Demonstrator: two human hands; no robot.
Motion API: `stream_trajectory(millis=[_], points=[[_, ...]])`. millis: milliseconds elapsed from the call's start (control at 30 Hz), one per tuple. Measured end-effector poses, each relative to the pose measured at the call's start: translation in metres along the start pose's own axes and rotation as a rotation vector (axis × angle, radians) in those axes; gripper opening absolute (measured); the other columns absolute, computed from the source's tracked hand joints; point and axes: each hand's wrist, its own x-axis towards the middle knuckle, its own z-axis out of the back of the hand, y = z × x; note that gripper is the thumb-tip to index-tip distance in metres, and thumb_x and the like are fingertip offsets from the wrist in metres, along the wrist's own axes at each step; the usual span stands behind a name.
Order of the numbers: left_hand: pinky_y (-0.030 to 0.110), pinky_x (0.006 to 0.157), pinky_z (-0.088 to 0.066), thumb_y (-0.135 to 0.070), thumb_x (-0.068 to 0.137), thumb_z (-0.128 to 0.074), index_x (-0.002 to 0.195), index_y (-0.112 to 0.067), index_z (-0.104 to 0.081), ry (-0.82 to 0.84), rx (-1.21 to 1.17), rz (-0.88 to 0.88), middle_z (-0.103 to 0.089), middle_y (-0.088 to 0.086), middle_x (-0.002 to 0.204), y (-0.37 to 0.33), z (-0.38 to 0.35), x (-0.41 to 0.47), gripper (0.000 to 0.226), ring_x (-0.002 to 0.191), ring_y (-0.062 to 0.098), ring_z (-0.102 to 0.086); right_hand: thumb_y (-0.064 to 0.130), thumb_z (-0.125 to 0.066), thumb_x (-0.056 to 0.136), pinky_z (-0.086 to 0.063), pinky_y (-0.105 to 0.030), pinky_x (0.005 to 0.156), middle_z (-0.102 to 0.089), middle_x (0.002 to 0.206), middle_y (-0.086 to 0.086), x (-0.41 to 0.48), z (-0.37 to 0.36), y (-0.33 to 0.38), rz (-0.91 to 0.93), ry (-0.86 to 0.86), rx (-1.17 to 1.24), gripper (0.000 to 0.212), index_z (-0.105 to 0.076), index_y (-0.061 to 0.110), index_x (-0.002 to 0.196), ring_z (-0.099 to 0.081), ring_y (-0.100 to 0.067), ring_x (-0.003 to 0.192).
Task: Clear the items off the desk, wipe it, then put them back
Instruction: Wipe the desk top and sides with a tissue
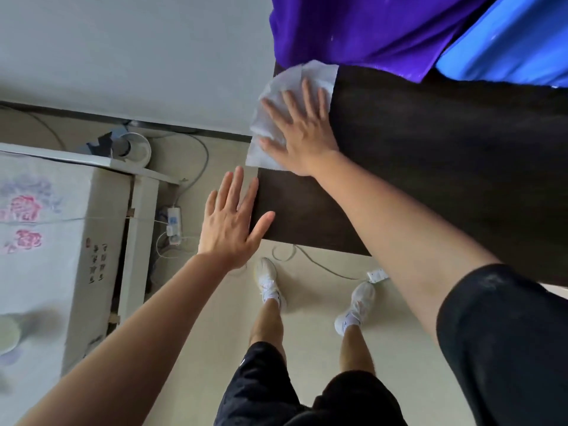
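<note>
Dark tabletop point(430, 164), right of frame: my right hand point(302, 133), fingers straight and spread, presses the white wipe point(276, 87) at its upper-centre edge. My left hand point(229, 222), fingers apart, lies at the corner. The wipe overhangs, so pushing outward may drop it.

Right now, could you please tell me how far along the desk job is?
Clearing looks done: the dark brown wooden desk shows nothing but a purple sheet and a blue sheet at its far edge. Wiping is in hand: the right hand presses a white cloth flat at its left edge, while the open left hand rests at the near corner. Putting items back is left.
</note>
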Motion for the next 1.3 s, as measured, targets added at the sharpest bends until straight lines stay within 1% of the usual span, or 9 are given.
stream_trajectory(millis=[200,433,600,800,967,1067,1133,1200,1300], points=[[0.045,0.124,-0.007,-0.070,0.095,-0.004,0.159,-0.022,-0.002,-0.020,-0.091,0.074,0.009,0.002,0.166,0.007,0.007,0.008,0.080,0.153,0.016,0.010,0.076,-0.017,0.095,-0.004,-0.062,0.121,-0.012,0.168,-0.010,-0.111,-0.036,-0.002,0.239,0.004,-0.038,0.076,-0.008,0.038,0.160,0.005,-0.043,0.153],[0.042,0.123,-0.008,-0.071,0.096,-0.010,0.159,-0.019,-0.009,0.020,-0.133,-0.035,0.000,-0.003,0.167,-0.016,-0.002,0.025,0.082,0.153,0.015,0.003,0.087,-0.019,0.087,-0.007,-0.064,0.121,-0.018,0.166,-0.011,-0.220,-0.042,-0.110,-0.221,0.033,-0.005,0.087,-0.014,0.039,0.159,0.003,-0.045,0.153],[0.043,0.124,-0.005,-0.069,0.097,-0.006,0.159,-0.021,-0.010,0.054,-0.079,-0.045,-0.001,-0.005,0.166,-0.002,0.005,0.021,0.079,0.153,0.013,0.007,0.092,-0.022,0.082,-0.004,-0.069,0.119,-0.014,0.165,-0.017,-0.199,-0.041,-0.084,-0.383,0.023,0.015,0.096,-0.010,0.035,0.160,0.002,-0.051,0.151],[0.043,0.123,0.002,-0.071,0.094,-0.002,0.159,-0.022,-0.010,0.103,0.011,0.090,0.004,-0.003,0.167,0.041,0.021,-0.006,0.081,0.152,0.014,0.011,0.088,-0.012,0.083,0.000,-0.069,0.117,-0.011,0.168,-0.012,-0.109,-0.030,0.027,-0.140,-0.021,0.048,0.090,-0.009,0.039,0.159,0.007,-0.051,0.150],[0.044,0.123,0.000,-0.070,0.094,-0.005,0.159,-0.023,-0.007,0.065,0.052,0.116,0.002,0.000,0.167,0.058,0.038,-0.010,0.080,0.153,0.016,0.008,0.076,-0.011,0.094,0.004,-0.065,0.119,0.000,0.169,-0.011,-0.109,-0.039,0.090,0.055,0.025,0.032,0.074,-0.004,0.041,0.159,0.014,-0.049,0.150],[0.047,0.124,-0.003,-0.070,0.093,-0.003,0.159,-0.022,-0.005,0.049,0.028,0.127,0.002,0.002,0.167,0.036,0.037,0.003,0.081,0.153,0.017,0.007,0.073,-0.016,0.097,-0.001,-0.063,0.120,-0.007,0.169,-0.010,-0.145,-0.048,0.061,0.126,0.014,-0.009,0.072,-0.001,0.042,0.159,0.009,-0.048,0.151],[0.049,0.123,-0.004,-0.071,0.092,0.001,0.159,-0.022,-0.004,0.022,0.027,0.104,0.004,0.003,0.167,0.010,0.032,0.015,0.083,0.153,0.020,0.007,0.071,-0.030,0.097,-0.008,-0.064,0.119,-0.020,0.166,-0.013,-0.180,-0.057,0.020,0.095,-0.027,0.016,0.071,-0.012,0.040,0.159,-0.002,-0.049,0.152],[0.051,0.123,-0.004,-0.071,0.092,0.000,0.159,-0.021,-0.005,-0.003,0.021,0.063,0.002,0.006,0.167,-0.020,0.024,0.028,0.083,0.153,0.023,0.006,0.073,-0.036,0.095,-0.013,-0.065,0.119,-0.026,0.164,-0.014,-0.220,-0.062,-0.030,-0.020,-0.057,0.042,0.074,-0.024,0.037,0.158,-0.008,-0.049,0.151],[0.054,0.122,0.000,-0.069,0.094,-0.008,0.158,-0.020,-0.009,0.010,0.039,-0.013,0.001,0.005,0.167,-0.069,0.004,0.043,0.081,0.153,0.023,0.006,0.080,-0.028,0.092,-0.013,-0.064,0.120,-0.024,0.164,-0.013,-0.280,-0.064,-0.107,-0.295,-0.032,0.072,0.079,-0.026,0.037,0.158,-0.010,-0.049,0.151]])
